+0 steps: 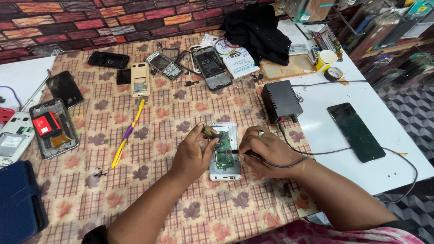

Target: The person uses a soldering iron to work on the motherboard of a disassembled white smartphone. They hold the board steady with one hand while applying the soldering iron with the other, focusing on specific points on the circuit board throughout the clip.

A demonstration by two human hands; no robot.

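While the left hand pinches a small tool steadying the opened phone on the counter, the right hand grips a corded soldering iron at its board.

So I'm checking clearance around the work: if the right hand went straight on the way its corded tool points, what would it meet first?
The right hand points leftward; it would likely first meet the green circuit board in the opened white phone, then the left hand.

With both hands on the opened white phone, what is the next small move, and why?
Probably a slight lowering of the tool tip onto the green board. The right hand holds a corded tool whose tip points at the board inside the white phone, while the left hand holds a small yellow-green tool at its upper part. Whether the tip already touches cannot be seen.
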